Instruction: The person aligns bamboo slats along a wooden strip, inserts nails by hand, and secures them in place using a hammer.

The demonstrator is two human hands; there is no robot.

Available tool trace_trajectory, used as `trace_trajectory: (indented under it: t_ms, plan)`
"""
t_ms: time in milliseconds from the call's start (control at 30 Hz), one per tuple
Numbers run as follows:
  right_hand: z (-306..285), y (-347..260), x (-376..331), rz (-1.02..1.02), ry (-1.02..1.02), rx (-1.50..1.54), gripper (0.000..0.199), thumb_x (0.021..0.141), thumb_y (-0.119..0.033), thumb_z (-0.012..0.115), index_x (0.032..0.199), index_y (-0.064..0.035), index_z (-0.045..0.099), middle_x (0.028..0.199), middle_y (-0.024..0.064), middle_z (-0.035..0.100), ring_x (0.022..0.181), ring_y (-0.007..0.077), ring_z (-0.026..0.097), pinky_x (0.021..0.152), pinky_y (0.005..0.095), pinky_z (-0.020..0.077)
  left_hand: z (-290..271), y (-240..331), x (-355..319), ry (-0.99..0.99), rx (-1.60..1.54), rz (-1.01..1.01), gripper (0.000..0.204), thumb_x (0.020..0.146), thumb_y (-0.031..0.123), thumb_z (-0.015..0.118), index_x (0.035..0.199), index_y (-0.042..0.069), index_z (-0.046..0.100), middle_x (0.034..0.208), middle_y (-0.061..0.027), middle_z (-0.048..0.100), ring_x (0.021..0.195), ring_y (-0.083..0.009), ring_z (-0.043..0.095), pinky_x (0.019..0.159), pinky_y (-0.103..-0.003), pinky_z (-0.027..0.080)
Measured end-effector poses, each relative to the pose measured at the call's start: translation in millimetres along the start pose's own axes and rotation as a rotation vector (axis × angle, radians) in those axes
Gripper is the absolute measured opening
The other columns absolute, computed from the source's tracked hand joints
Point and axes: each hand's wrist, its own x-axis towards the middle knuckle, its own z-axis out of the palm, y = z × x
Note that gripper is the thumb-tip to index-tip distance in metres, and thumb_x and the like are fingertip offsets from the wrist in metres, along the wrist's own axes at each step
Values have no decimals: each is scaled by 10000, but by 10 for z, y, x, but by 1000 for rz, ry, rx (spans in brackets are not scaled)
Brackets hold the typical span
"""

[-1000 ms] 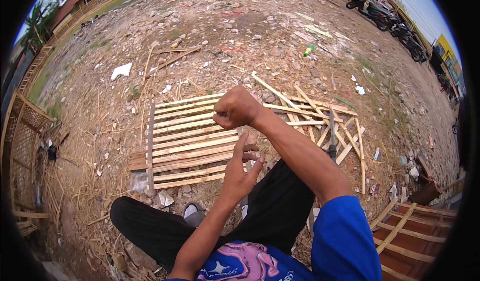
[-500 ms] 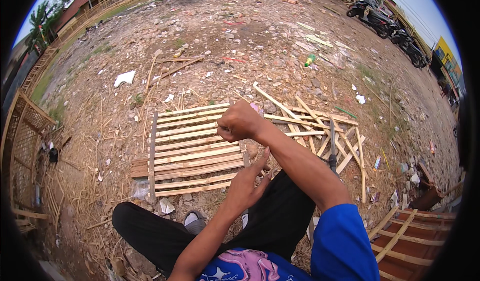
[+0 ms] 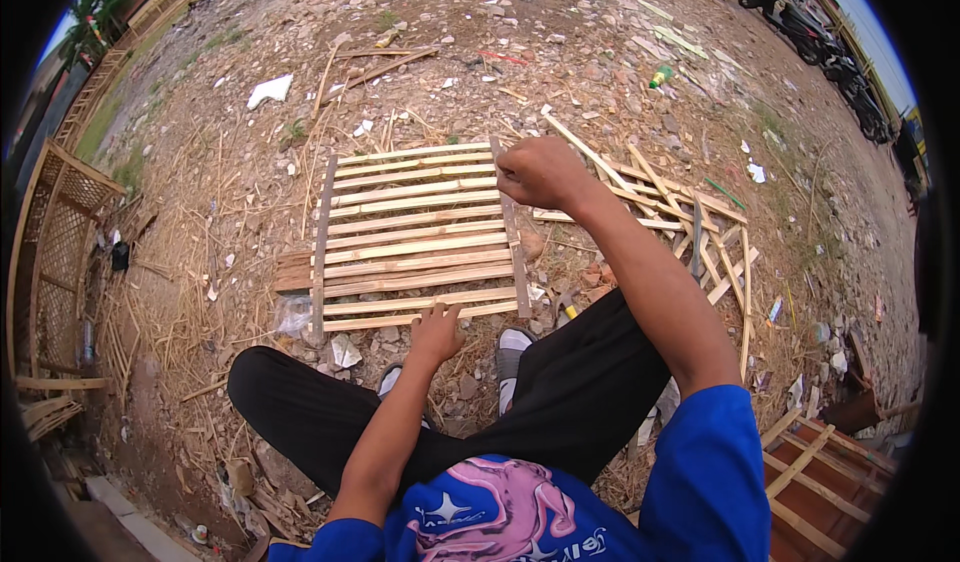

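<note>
I sit on the ground with a flat panel of pale bamboo slats (image 3: 410, 232) lying in front of my knees. My right hand (image 3: 540, 172) is a closed fist at the far end of the panel's right cross slat (image 3: 515, 252); nothing shows inside the fist. My left hand (image 3: 437, 330) reaches forward between my legs, its fingertips resting on the nearest slat at the panel's front edge. A small tool with a yellow handle (image 3: 566, 308) lies by the panel's near right corner.
Loose bamboo strips (image 3: 690, 222) lie crossed to the right of the panel. A woven lattice frame (image 3: 60, 252) stands at the left and a red-brown wooden frame (image 3: 820, 472) at the lower right. Motorcycles (image 3: 800, 12) are parked far right. Rubble and litter cover the dirt.
My right fist has come down from a raised position to the far end of the right cross slat. My left hand has dropped onto the panel's near edge.
</note>
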Motion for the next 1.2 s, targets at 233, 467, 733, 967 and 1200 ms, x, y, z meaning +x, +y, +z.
trace_trajectory:
  t_ms: [233,467,733,967,1200]
  plan:
    - [126,89,1,15,18,-16,203,798,-193,626,648,-59,600,663,136,618,670,360,623,613,475,495,713,-289,185,100,208,77,715,770,241,721,1411,152,418,1334,-128,524,1302,-347,450,1053,-589,345]
    - [177,221,-54,74,-95,-21,187,801,-216,634,694,-63,627,694,138,632,696,360,631,634,481,499,647,-250,477,54,122,35,367,819,327,652,1117,116,610,1095,-114,647,1066,-322,611,914,-536,454]
    - [198,370,-88,168,-222,-48,197,826,-234,608,794,-58,691,783,157,683,778,358,674,732,479,540,424,-178,485,198,75,101,349,818,389,690,1003,101,626,987,-130,671,975,-319,642,855,-496,481]
    - [229,362,-89,221,-241,-89,188,824,-229,606,911,-93,704,853,130,704,850,330,686,763,454,547,-223,-85,491,447,27,207,298,772,346,727,895,81,663,867,-105,669,847,-308,645,760,-443,506]
    - [238,449,-307,308,-524,-126,514,775,-115,707,1259,-251,600,1130,109,670,1066,279,645,881,417,532,-1265,78,625,555,41,302,292,791,353,733,930,99,697,850,-106,683,811,-323,656,709,-454,526]
